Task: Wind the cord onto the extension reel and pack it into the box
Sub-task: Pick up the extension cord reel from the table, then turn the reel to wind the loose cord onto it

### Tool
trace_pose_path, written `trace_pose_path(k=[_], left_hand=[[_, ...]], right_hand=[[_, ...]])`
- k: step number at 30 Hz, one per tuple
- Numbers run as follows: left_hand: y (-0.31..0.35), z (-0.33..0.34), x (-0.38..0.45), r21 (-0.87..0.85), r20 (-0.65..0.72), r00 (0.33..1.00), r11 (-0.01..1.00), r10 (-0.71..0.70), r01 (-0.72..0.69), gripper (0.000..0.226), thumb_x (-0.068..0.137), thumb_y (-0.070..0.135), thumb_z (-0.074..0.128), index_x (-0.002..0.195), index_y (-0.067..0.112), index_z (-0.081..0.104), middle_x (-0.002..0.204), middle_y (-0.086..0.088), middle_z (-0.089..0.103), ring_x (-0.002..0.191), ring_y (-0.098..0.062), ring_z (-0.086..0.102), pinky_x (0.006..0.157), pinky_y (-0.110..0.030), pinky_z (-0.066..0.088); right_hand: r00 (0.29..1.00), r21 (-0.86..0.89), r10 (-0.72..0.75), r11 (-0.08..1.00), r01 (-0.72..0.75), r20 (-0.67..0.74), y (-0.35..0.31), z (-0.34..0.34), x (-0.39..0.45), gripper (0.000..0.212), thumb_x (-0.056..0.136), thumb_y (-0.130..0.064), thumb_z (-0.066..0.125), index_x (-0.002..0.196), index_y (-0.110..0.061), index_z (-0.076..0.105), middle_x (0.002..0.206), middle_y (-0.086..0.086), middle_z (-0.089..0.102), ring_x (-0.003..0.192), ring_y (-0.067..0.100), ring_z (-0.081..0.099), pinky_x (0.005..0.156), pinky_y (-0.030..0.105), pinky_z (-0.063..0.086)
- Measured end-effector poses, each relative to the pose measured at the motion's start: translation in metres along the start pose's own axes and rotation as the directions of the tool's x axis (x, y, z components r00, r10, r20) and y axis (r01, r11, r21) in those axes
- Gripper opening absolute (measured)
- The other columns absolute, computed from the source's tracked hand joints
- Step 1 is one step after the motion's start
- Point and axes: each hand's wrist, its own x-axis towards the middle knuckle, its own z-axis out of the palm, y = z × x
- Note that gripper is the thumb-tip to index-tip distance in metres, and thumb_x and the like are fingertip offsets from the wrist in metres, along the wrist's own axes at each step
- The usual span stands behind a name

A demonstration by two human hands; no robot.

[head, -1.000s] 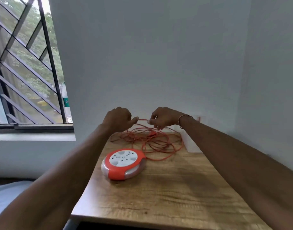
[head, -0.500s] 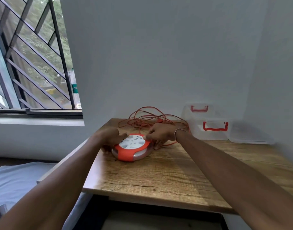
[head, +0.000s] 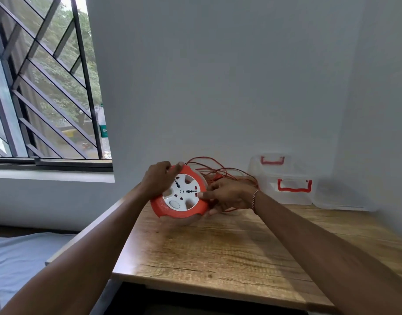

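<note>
The round orange and white extension reel point(head: 180, 196) is lifted off the wooden table point(head: 241, 246) and tilted so its socket face points at me. My left hand point(head: 158, 178) grips its upper left rim, thumb on top. My right hand point(head: 227, 195) holds the right rim, thumb on the face and fingers behind. The loose orange cord point(head: 222, 172) lies in a tangle on the table behind the reel, partly hidden by my right hand. A clear plastic box point(head: 288, 192) with a red handle stands at the back right.
A clear lid point(head: 271, 161) with a red handle leans on the wall behind the box. Another clear lid or tray point(head: 341, 196) lies right of the box in the corner. A barred window point(head: 43, 87) is on the left. Pale bedding point(head: 20, 258) lies below the table's left edge.
Both hands left the cord, came down to the reel on the table, then lifted and tilted it upright toward me. The camera view shifted right, revealing the box.
</note>
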Motion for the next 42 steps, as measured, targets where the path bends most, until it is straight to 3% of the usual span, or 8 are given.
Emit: trace_pose_path(k=[5, 8, 13, 21, 29, 34, 39, 42], left_hand=[[0.031, -0.017, 0.020, -0.002, -0.009, 0.979, 0.979, 0.203, -0.204, 0.058, 0.084, 0.071, 0.049, 0.070, 0.016, 0.061, 0.062, -0.002, 0.065, 0.059, -0.018, 0.063, 0.054, -0.032, 0.046], [0.058, -0.024, 0.034, -0.025, 0.012, 0.949, 0.949, 0.314, -0.314, 0.060, 0.080, 0.076, 0.047, 0.074, 0.018, 0.062, 0.065, 0.001, 0.067, 0.059, -0.013, 0.064, 0.054, -0.032, 0.050], [0.101, -0.028, 0.059, -0.060, -0.020, 0.891, 0.889, 0.454, -0.455, 0.060, 0.079, 0.075, 0.049, 0.078, 0.018, 0.066, 0.067, 0.001, 0.068, 0.061, -0.012, 0.065, 0.059, -0.038, 0.055], [0.124, -0.012, 0.097, -0.169, -0.342, 0.904, 0.930, 0.255, -0.326, 0.047, 0.086, 0.065, 0.052, 0.080, 0.018, 0.059, 0.075, 0.004, 0.064, 0.071, -0.013, 0.062, 0.062, -0.030, 0.048], [0.128, 0.023, 0.090, -0.520, -0.329, 0.944, 0.829, 0.027, -0.205, 0.044, 0.091, 0.067, 0.037, 0.106, 0.027, 0.049, 0.090, 0.014, 0.063, 0.075, -0.005, 0.067, 0.056, -0.018, 0.048], [0.131, 0.037, 0.088, -0.625, -0.308, 0.951, 0.750, 0.015, -0.214, 0.050, 0.093, 0.065, 0.034, 0.112, 0.021, 0.049, 0.095, 0.008, 0.063, 0.071, 0.006, 0.068, 0.044, -0.018, 0.051], [0.128, 0.044, 0.093, -0.609, -0.356, 0.934, 0.755, 0.015, -0.244, 0.049, 0.092, 0.065, 0.035, 0.105, 0.021, 0.051, 0.088, 0.002, 0.068, 0.064, -0.016, 0.073, 0.045, -0.025, 0.055], [0.127, 0.047, 0.098, -0.563, -0.417, 0.909, 0.779, 0.019, -0.274, 0.043, 0.093, 0.064, 0.035, 0.100, 0.026, 0.052, 0.080, 0.009, 0.067, 0.065, -0.008, 0.071, 0.048, -0.024, 0.056]], right_hand=[[0.977, -0.474, -0.134, 0.879, 0.039, -0.168, -0.023, -0.028, -0.028, 0.046, 0.075, -0.064, 0.065, 0.095, -0.024, 0.072, 0.074, 0.002, 0.075, 0.060, 0.015, 0.070, 0.052, 0.024, 0.053], [0.848, -0.600, -0.407, 0.788, 0.138, -0.339, -0.044, -0.046, -0.040, 0.051, 0.065, -0.070, 0.069, 0.092, -0.027, 0.074, 0.082, -0.010, 0.073, 0.073, 0.006, 0.067, 0.067, 0.026, 0.054], [0.926, -0.158, -0.358, 0.928, 0.338, -0.122, -0.060, -0.073, -0.053, 0.044, 0.074, -0.037, 0.080, 0.108, -0.014, 0.068, 0.097, 0.009, 0.073, 0.087, 0.024, 0.070, 0.080, 0.038, 0.057], [0.848, 0.031, -0.405, 0.897, 0.441, -0.340, -0.059, -0.115, -0.050, 0.038, 0.076, -0.036, 0.078, 0.103, -0.011, 0.072, 0.104, 0.012, 0.072, 0.080, 0.024, 0.068, 0.077, 0.036, 0.057], [0.826, 0.175, -0.368, 0.862, 0.475, -0.427, -0.068, -0.137, -0.041, 0.045, 0.075, -0.024, 0.079, 0.108, 0.003, 0.064, 0.103, 0.022, 0.070, 0.085, 0.043, 0.069, 0.074, 0.045, 0.058], [0.833, 0.250, -0.370, 0.833, 0.493, -0.411, -0.069, -0.144, -0.035, 0.043, 0.078, -0.021, 0.076, 0.113, -0.002, 0.060, 0.105, 0.020, 0.070, 0.087, 0.043, 0.068, 0.069, 0.042, 0.058], [0.773, -0.062, -0.443, 0.881, 0.468, -0.455, -0.069, -0.153, -0.036, 0.044, 0.075, -0.039, 0.077, 0.109, -0.013, 0.066, 0.102, 0.006, 0.073, 0.089, 0.023, 0.071, 0.078, 0.039, 0.058], [0.589, -0.464, -0.563, 0.822, 0.330, -0.579, -0.074, -0.153, -0.039, 0.045, 0.071, -0.053, 0.076, 0.102, -0.023, 0.068, 0.094, -0.010, 0.071, 0.085, 0.007, 0.066, 0.069, 0.021, 0.049]])
